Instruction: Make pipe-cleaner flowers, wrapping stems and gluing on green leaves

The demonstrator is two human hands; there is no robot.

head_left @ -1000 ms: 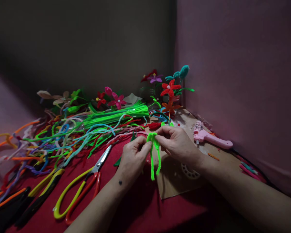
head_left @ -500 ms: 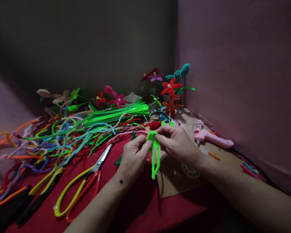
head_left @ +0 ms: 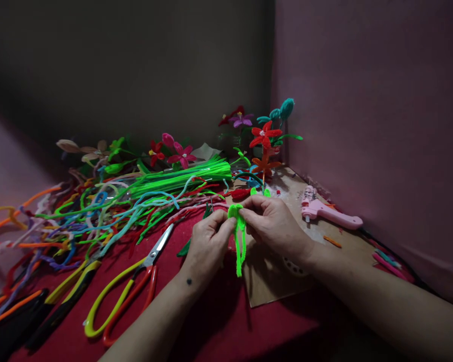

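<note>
By the cardboard (head_left: pixel 275 289), left hand (head_left: pixel 208 241) and right hand (head_left: pixel 278 222) pinch green chenille (head_left: pixel 234 212); its tails (head_left: pixel 239 265) hang closer than before.

Right of the scissors (head_left: pixel 150 259), the right forearm (head_left: pixel 362 281) partly hides a white perforated piece (head_left: pixel 295 267), its full outline untellable.

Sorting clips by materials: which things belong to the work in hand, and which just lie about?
Likely the job's:
green piece, pinched by left fingers and right fingers
perhaps green bundle, same colour

Apparently just around, untouched:
scissors
pliers
glue gun
flowers
</note>
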